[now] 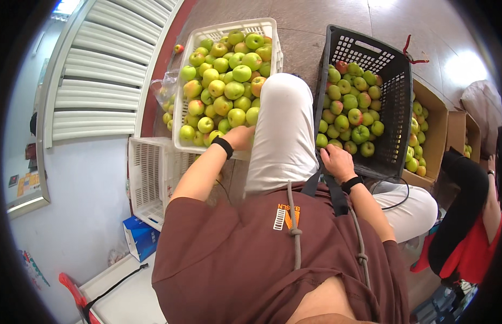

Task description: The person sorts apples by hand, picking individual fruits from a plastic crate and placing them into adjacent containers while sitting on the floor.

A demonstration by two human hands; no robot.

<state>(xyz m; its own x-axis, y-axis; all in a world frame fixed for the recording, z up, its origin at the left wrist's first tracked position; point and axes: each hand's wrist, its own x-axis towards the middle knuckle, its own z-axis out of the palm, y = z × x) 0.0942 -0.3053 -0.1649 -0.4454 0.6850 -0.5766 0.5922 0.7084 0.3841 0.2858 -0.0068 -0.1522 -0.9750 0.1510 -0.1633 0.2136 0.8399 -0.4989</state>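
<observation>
Your left hand [241, 138] was at the near end of the white crate [264, 25], fingers behind your knee [284, 108], grip unreadable; your right hand [338, 163] was curled by the near rim of the black crate [393, 119], hold unclear. Gentle handling suited the apples [242, 73], heaped green, yellow and red-blushed in both crates.

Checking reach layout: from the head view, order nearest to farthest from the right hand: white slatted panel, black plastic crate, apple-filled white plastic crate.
1. Black plastic crate: directly ahead, its near edge right at the right hand.
2. Apple-filled white plastic crate: to the left.
3. White slatted panel: farther left, beyond that crate.
</observation>
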